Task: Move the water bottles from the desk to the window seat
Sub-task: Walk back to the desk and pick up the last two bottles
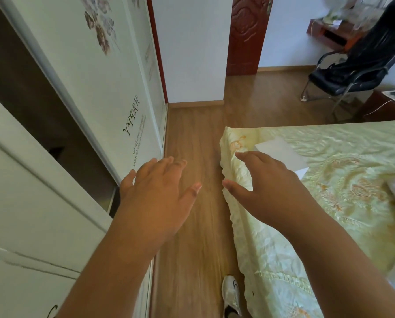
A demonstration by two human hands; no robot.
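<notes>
Both the left hand and the right hand are held out spread and empty above the floor beside a bed, no water bottles being visible; the desk, far ahead-right, is judged nearer the right hand.

The desk at top right is cut by the frame's edge and partly hidden behind the black chair; the pale items on it are perhaps bottles, too blurred to tell.

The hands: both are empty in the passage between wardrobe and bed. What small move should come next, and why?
Probably a step forward along the wooden floor toward the desk behind the black chair. The left hand and right hand are open, holding nothing, and no bottle is in reach.
</notes>
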